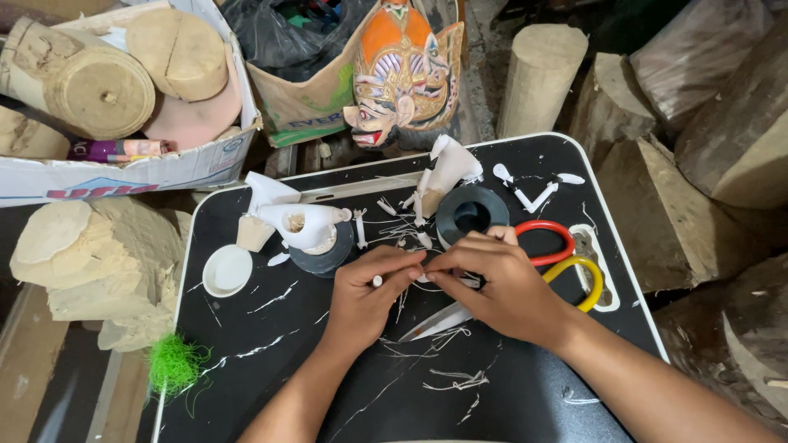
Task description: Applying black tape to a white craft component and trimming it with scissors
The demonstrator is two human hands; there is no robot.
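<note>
We are pinching a small white piece (pixel 379 280) between the fingertips of our left hand (pixel 369 291) and our right hand (pixel 501 283) near the middle of the black tray (pixel 271 344), and we are judging that a light, steady squeeze with both wrists braced low is serving this fine work best. Under the right hand scissors (pixel 566 262) with red and yellow handles are lying, blades pointing toward the near edge. Farther off, a white carved figure (pixel 308 226) and a roll of black tape (pixel 472 213) are sitting toward the far edge, with a painted mask (pixel 402 70) standing beyond it.
</note>
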